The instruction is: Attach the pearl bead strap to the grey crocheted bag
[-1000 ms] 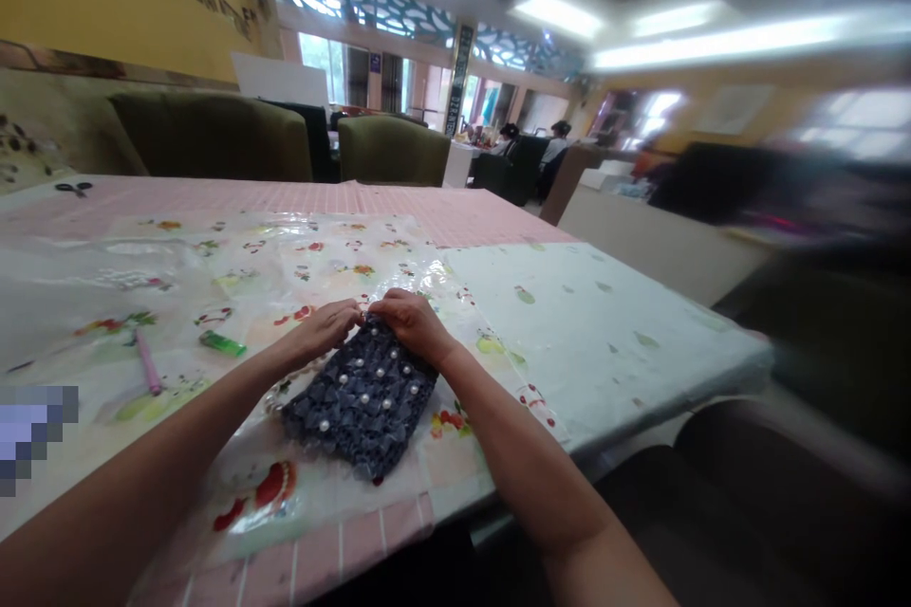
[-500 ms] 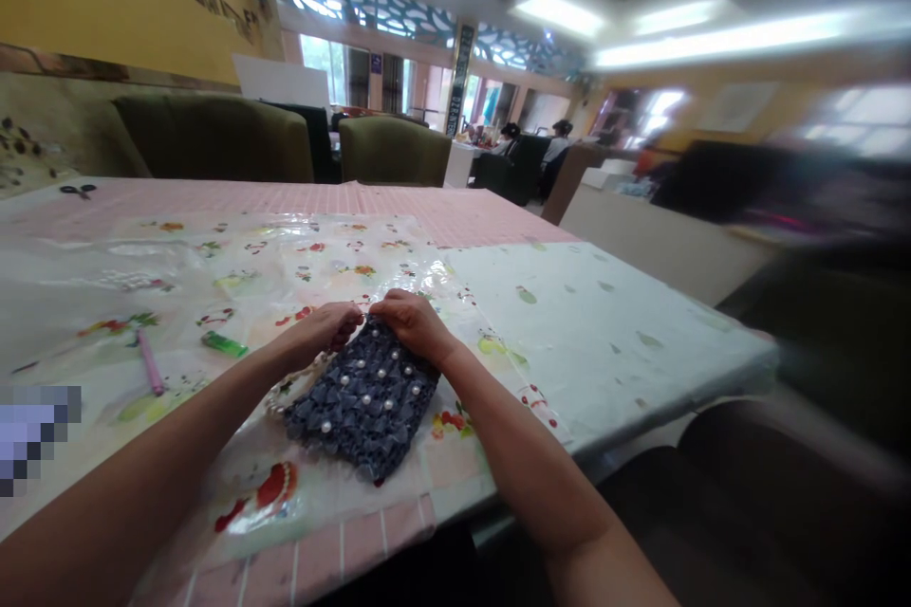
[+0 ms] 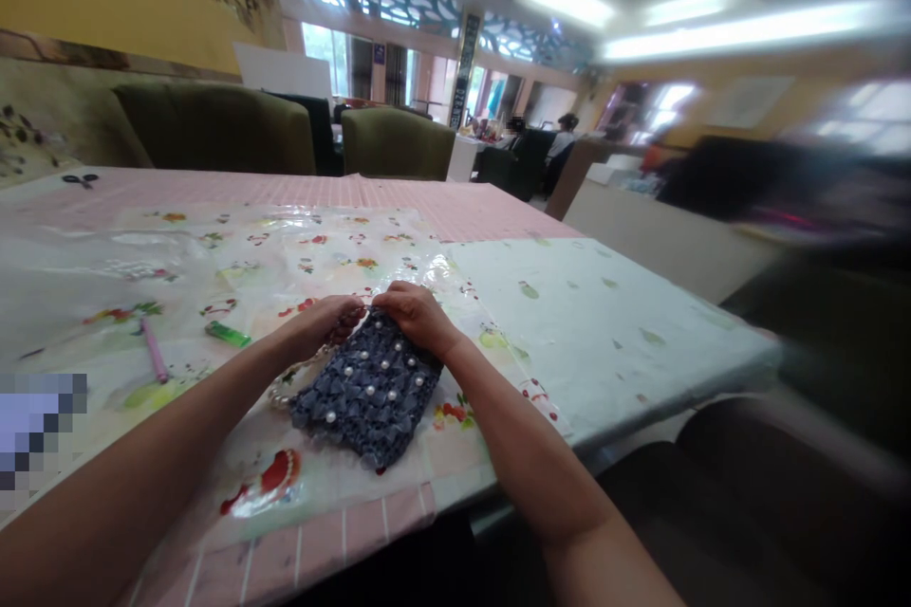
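A dark blue pearl-studded pouch (image 3: 366, 389) lies near the front edge of the plastic-covered table (image 3: 604, 332). The left hand (image 3: 324, 321) and right hand (image 3: 419, 315) pinch its far edge. To the left lie a green lighter (image 3: 228, 334) and a pink pen (image 3: 153, 351), with scissors (image 3: 80, 179) farther back.

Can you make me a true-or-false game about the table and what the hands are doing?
1. The left hand and the right hand both hold the far edge of the blue pearl-studded pouch. True.
2. The green lighter sits on top of the pouch. False: it lies on the plastic table cover, apart from the pouch.
3. The left hand holds the pink pen. False: the pen lies on the cover near the lighter.
4. Scissors lie near the table's far edge. True.
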`<move>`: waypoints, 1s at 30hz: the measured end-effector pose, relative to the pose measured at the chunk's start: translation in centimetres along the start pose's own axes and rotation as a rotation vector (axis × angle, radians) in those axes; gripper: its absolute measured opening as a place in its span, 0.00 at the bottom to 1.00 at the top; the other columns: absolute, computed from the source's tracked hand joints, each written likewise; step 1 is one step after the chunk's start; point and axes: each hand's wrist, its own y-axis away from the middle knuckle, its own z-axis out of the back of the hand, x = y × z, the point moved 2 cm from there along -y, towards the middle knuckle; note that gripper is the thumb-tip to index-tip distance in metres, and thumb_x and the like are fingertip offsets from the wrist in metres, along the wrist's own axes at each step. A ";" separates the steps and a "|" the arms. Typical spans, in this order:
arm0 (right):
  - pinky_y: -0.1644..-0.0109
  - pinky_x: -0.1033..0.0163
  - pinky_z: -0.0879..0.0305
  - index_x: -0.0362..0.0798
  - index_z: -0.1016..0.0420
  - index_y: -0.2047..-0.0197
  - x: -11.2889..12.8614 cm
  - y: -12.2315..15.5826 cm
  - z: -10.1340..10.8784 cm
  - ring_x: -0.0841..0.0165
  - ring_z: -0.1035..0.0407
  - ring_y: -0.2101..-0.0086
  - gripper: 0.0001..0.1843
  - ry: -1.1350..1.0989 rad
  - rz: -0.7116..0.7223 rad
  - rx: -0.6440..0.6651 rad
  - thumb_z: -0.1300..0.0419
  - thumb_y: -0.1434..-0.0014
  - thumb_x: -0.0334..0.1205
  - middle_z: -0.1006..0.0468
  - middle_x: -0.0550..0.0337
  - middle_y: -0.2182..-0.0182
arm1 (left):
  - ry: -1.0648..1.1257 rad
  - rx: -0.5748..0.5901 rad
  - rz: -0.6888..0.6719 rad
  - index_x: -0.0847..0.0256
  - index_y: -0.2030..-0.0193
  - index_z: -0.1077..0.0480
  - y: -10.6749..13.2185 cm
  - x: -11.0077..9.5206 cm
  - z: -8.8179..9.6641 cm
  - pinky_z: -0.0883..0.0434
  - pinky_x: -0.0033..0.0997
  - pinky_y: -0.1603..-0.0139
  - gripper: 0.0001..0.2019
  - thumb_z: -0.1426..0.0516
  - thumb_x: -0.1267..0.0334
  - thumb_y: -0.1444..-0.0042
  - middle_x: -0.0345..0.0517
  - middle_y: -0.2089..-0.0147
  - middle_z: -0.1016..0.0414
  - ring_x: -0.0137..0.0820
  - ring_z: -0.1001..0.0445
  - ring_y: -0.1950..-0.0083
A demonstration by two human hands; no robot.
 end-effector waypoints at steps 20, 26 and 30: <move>0.57 0.66 0.37 0.48 0.22 0.58 0.1 0.1 0.4 0.71 0.34 0.64 0.12 -0.003 -0.012 -0.006 0.47 0.37 0.28 0.29 0.59 0.66 | -0.079 -0.010 -0.155 0.59 0.75 0.45 0.3 0.1 -0.2 0.54 0.27 0.77 0.16 0.45 0.52 0.48 0.33 0.78 0.50 0.23 0.54 0.78; 0.58 0.66 0.37 0.47 0.22 0.59 0.3 0.0 0.5 0.70 0.34 0.64 0.12 0.004 -0.005 -0.004 0.46 0.37 0.29 0.29 0.59 0.67 | -0.051 -0.023 -0.152 0.60 0.74 0.43 0.1 0.3 -0.2 0.54 0.26 0.77 0.14 0.44 0.54 0.49 0.33 0.78 0.48 0.23 0.53 0.78; 0.58 0.66 0.37 0.48 0.22 0.59 0.2 0.0 0.4 0.71 0.34 0.64 0.12 0.008 -0.005 -0.003 0.46 0.36 0.29 0.29 0.59 0.66 | -0.009 -0.028 -0.128 0.61 0.74 0.41 -0.1 0.5 -0.1 0.53 0.27 0.78 0.14 0.43 0.53 0.51 0.34 0.78 0.47 0.23 0.52 0.78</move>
